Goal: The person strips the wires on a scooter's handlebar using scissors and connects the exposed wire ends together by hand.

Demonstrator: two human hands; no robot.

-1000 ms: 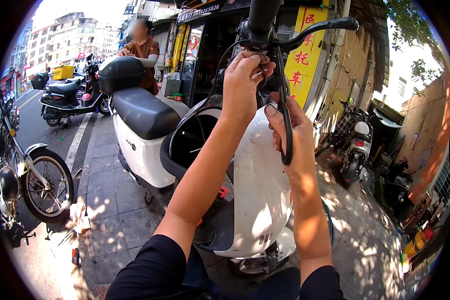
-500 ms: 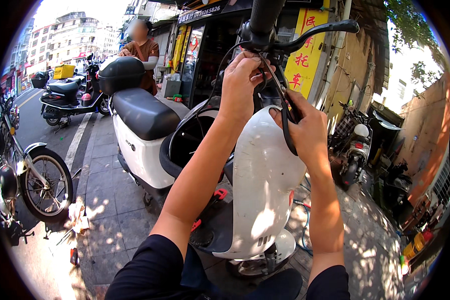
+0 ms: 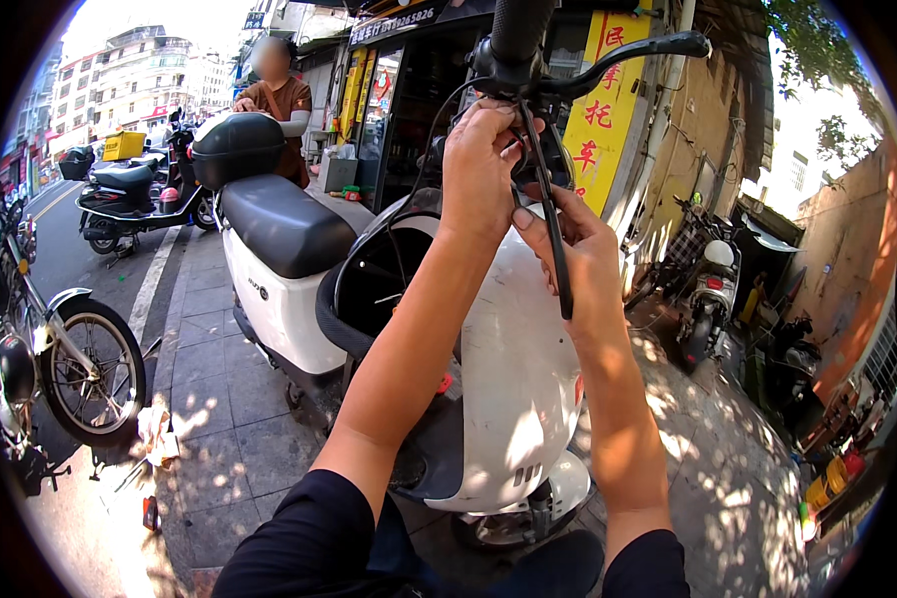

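A white scooter [image 3: 496, 399] stands in front of me, its black handlebar grip [image 3: 520, 32] and brake lever [image 3: 633, 58] at the top. Just below the lever's mount, my left hand [image 3: 473, 184] is closed in a pinch; the small part between its fingertips is hidden. My right hand [image 3: 586, 249] grips slim pliers [image 3: 560, 261] with black handles, seen nearly edge-on. Their tip points up beside my left fingers, under the handlebar. Whether the jaws bite on anything cannot be made out. A thin black cable [image 3: 393, 214] curves down left of my left hand.
The scooter's black seat [image 3: 284, 229] and top box [image 3: 237, 149] extend left, with a person [image 3: 287, 110] standing behind. A motorcycle wheel [image 3: 92, 371] is at the left, another parked scooter [image 3: 710, 289] at the right. Shaded paving [image 3: 204, 399] lies below.
My right hand has turned the pliers, so their handles, spread apart before, now line up edge-on and more upright. It has shifted slightly left. My left hand stays in its pinch under the handlebar.
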